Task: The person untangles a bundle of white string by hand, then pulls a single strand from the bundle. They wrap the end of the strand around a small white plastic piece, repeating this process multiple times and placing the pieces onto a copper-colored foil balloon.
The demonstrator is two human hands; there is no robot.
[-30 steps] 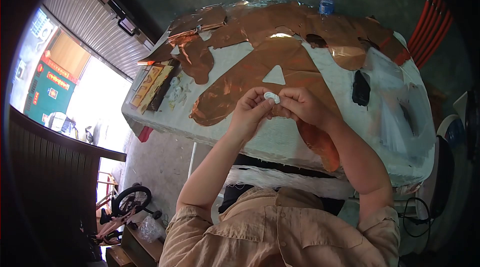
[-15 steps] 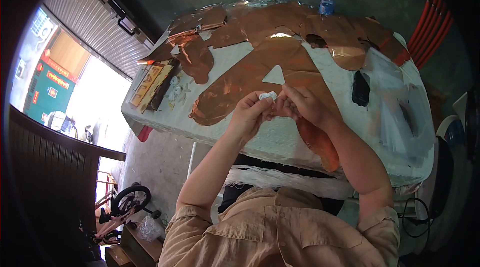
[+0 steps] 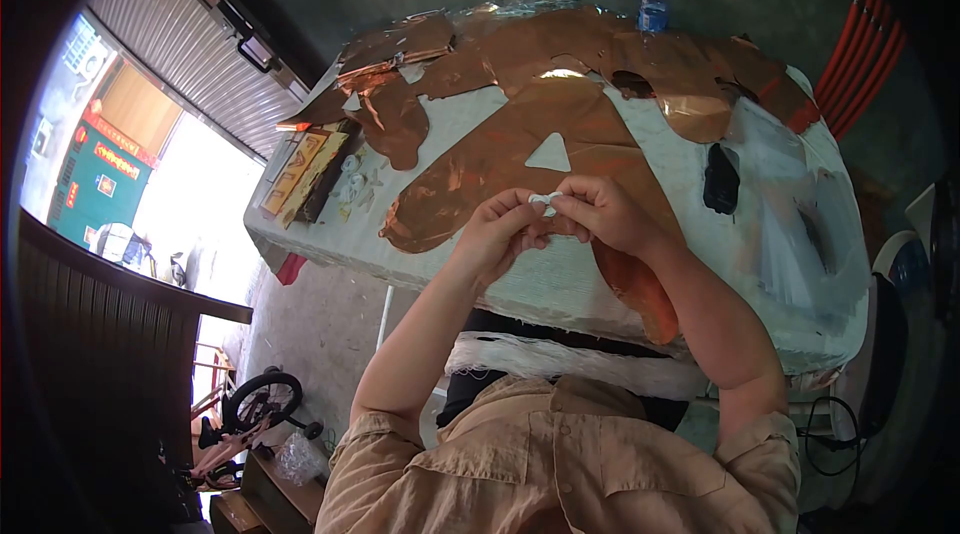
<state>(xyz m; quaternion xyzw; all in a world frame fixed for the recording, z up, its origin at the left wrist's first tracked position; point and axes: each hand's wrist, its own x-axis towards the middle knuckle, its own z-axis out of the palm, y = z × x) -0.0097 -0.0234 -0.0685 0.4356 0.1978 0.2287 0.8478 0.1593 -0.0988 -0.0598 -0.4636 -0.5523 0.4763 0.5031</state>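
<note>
1. While both bare forearms reach up over a table covered in pale, whitish material [image 3: 450,269], the hands meet near its closest edge, above a copper-coloured foil sheet [image 3: 470,159].
2. Between the hands, raised off the table, is a small, soft-looking white piece [image 3: 543,202]; its exact form is too small to tell.
3. The left hand [image 3: 494,237] pinches the white piece's left side between thumb and fingers, with the other fingers curled.
4. The right hand [image 3: 606,214] grasps its right side between thumb and forefinger, the remaining fingers bent beneath.
5. Just beyond the hands, a triangular opening in the foil shows the pale surface. A shiny orange-red foil flap [image 3: 640,299] hangs over the near edge, below the right wrist.
6. On the table's left side lie a worn yellow-and-brown box-like object [image 3: 308,174] and, beside it, small whitish scraps [image 3: 352,186].
7. To the right, a black wrapped-looking bundle [image 3: 721,177] lies beside clear plastic sheets [image 3: 795,234].
8. At the far edge, a clear bottle with a blue cap [image 3: 653,4] stands upright.
</note>
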